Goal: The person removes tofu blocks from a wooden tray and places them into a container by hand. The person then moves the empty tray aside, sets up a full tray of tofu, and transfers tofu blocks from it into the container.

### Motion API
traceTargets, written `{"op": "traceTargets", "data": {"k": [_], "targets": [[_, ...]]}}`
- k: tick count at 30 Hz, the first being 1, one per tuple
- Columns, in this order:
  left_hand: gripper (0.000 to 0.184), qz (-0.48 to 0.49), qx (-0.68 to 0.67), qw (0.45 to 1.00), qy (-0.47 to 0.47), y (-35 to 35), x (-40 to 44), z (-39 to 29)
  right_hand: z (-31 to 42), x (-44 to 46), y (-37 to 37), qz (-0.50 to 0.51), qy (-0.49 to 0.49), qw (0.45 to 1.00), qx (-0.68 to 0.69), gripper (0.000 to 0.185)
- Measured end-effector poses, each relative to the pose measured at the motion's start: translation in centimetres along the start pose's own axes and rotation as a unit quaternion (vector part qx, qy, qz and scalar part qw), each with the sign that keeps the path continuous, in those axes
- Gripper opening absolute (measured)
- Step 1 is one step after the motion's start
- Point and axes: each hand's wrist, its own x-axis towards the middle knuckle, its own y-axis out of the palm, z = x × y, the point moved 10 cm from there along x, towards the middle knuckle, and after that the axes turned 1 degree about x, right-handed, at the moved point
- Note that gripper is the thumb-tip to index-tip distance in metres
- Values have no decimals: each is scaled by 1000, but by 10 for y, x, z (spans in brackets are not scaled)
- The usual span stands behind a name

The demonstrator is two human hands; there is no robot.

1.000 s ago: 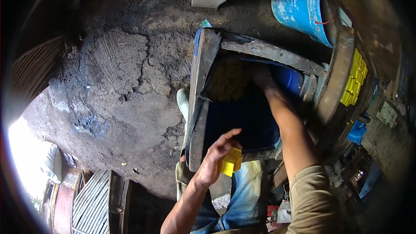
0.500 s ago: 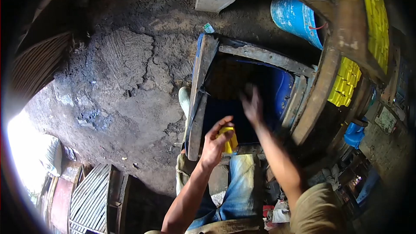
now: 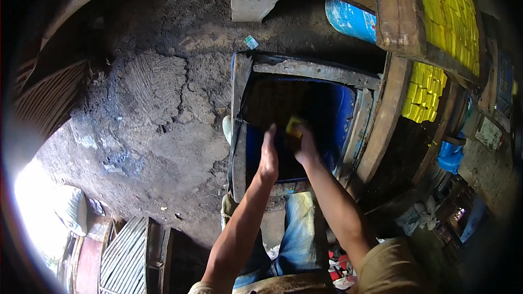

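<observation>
Wood-framed blue bin (image 3: 345, 108): at its opening, small yellow block (image 3: 295, 124) in right hand (image 3: 306, 147), left hand (image 3: 269, 157) alongside; rightward, stacked yellow blocks (image 3: 426, 93); behind rightward, blue cylindrical bucket (image 3: 350, 20).

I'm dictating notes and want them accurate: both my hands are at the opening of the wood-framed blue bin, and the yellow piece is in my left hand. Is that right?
Not quite: the head view shows the yellow piece in your right hand, not your left hand. Both are indeed at the opening of the wood-framed blue bin.

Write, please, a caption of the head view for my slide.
Left hand open, right hand holding a yellow piece, at a wood-framed blue bin.
</observation>
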Motion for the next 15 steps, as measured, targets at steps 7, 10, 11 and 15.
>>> {"op": "traceTargets", "data": {"k": [7, 10, 11, 15], "targets": [[77, 34, 122, 989, 75, -9, -47, -36, -20, 132, 1, -27, -43, 899, 436, 37], [72, 54, 132, 988, 62, -11, -53, -38, -12, 157, 2, -40, -68, 883, 463, 38], [72, 53, 137, 987, 62, -11, -54, -39, -10, 163, 1, -43, -75, 882, 463, 38], [73, 39, 95, 995, 15, -6, -67, -38, -7, 164, -11, -65, -83, 892, 439, 39]]}}
